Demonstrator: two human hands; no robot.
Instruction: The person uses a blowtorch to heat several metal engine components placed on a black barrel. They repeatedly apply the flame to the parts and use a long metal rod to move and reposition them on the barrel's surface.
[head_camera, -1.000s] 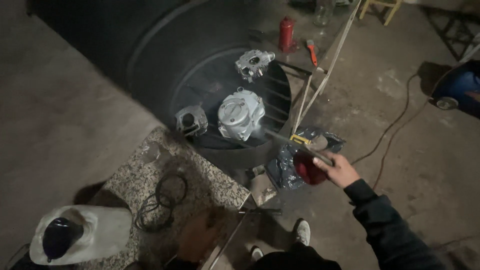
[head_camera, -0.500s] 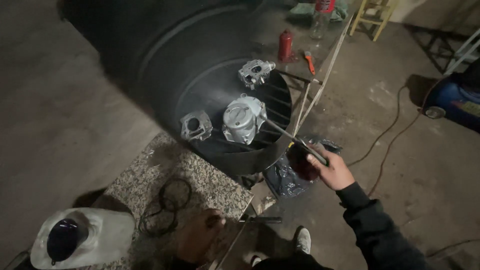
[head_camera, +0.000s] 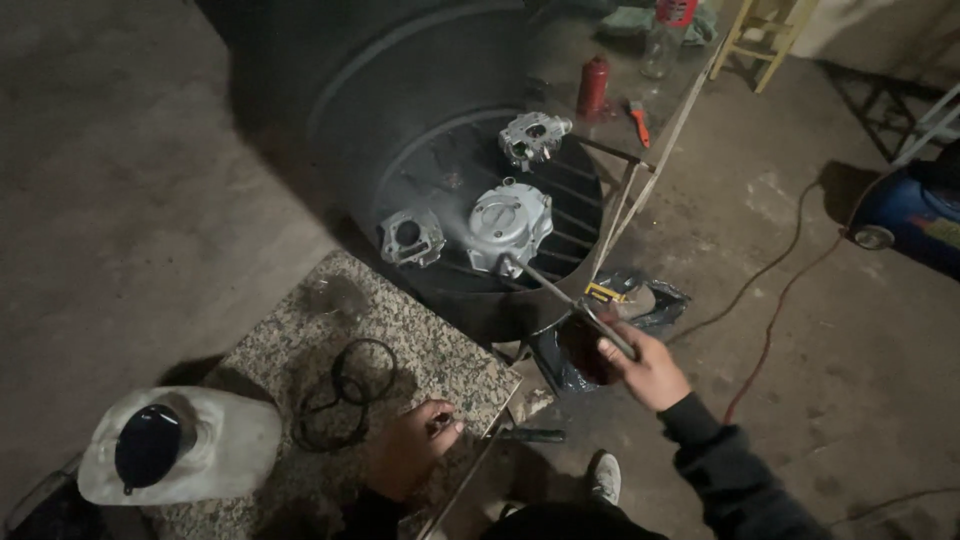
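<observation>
Head view looks down on a dim workshop floor. The right hand (head_camera: 650, 368) is closed around the grip of a long thin metal rod (head_camera: 560, 296), which runs from the hand toward 10 o'clock until its far tip meets the large silver-painted round engine cover (head_camera: 510, 222). That cover lies on a dark metal grille (head_camera: 570, 190) set in the open mouth of a big black drum (head_camera: 400, 110). On the same grille, a smaller silver cylinder block (head_camera: 409, 238) sits just beside the cover at its 9 o'clock, and a third silver engine part (head_camera: 532, 135) rests near the grille's far rim at 12 o'clock, well apart from the other two.

The left hand (head_camera: 412, 450) rests with its fingers curled on the near edge of a speckled granite slab tabletop (head_camera: 400, 330); whether it grips anything cannot be told. A coiled black cable (head_camera: 345, 390) lies on the slab at the hand's 10 o'clock, and a white plastic jug with a dark opening (head_camera: 185, 450) stands at its 9 o'clock.

Bare concrete floor (head_camera: 830, 400) opens at 3 o'clock of the right hand, crossed by a thin red cord (head_camera: 775, 320). A crumpled dark plastic bag (head_camera: 640, 300) lies just beyond the right hand, against the drum's lower edge. A red canister (head_camera: 592, 85) stands past the drum at 1 o'clock.
</observation>
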